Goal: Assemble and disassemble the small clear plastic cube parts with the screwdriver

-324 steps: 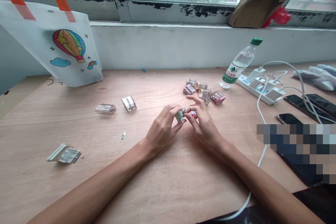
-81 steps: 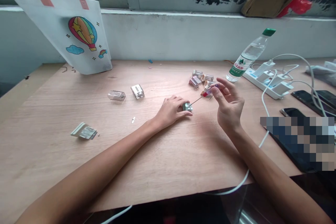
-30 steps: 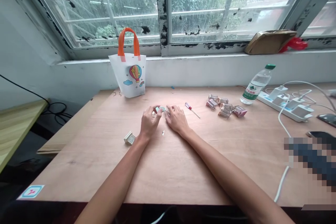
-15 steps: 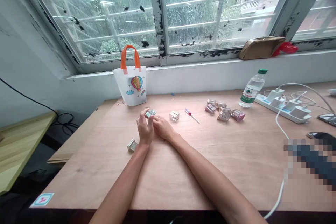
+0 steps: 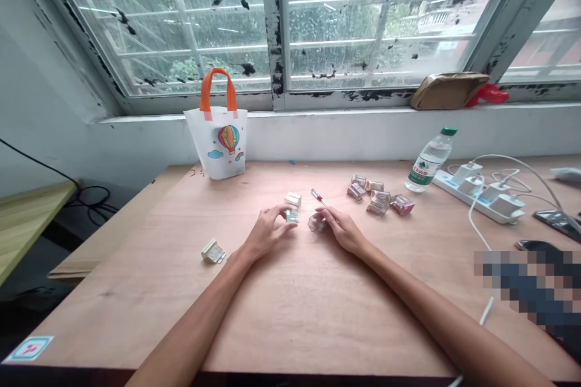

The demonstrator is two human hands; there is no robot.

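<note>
My left hand pinches a small green-and-clear boxy piece between thumb and fingers. A short gap to the right, my right hand has its fingertips closed on a clear, crinkled plastic piece, perhaps a wrapper. Just behind the green piece sits a small clear block with a pale top. A screwdriver with a red and clear handle lies beyond my right fingers, which cover part of its shaft. Left of my left forearm rests a greyish clear piece.
Several small wrapped pieces in brown and pink cluster at the right. Behind them are a water bottle and a power strip with chargers and cables. A white bag with orange handles stands at the back left.
My hands were together farther left; they have moved right and separated. The green piece stays in my left hand, and a clear plastic piece now shows in my right. The view shifted slightly.
</note>
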